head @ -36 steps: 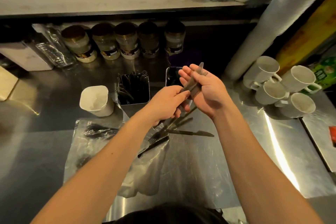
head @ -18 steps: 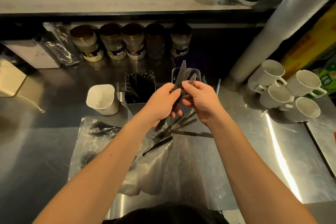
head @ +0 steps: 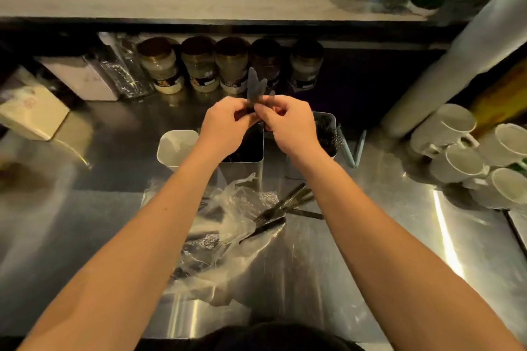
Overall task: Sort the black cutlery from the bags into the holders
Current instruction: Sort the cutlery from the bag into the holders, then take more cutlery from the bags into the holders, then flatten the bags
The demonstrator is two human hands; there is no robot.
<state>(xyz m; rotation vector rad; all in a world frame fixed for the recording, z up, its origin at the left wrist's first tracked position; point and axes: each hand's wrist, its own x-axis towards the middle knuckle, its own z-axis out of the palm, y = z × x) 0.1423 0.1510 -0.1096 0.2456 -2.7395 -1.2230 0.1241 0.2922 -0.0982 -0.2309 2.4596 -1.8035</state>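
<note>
both hands are raised above the holders; the left hand (head: 225,125) and right hand (head: 288,122) together pinch a small bunch of black knives (head: 254,88), blades up, fingers curled round the handles; this looks like squaring the bunch before dropping it; next they need lowering into the middle holder (head: 251,148) or right holder (head: 326,134); more cutlery (head: 285,205) waits by the plastic bag (head: 228,225).

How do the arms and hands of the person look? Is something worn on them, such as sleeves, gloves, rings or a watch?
Both forearms are bare from the bottom edge of the picture up to the wrists; no sleeve shows. The left hand and the right hand wear no gloves. No watch, bracelet or ring is visible, though the fingers are a little blurred.
</note>
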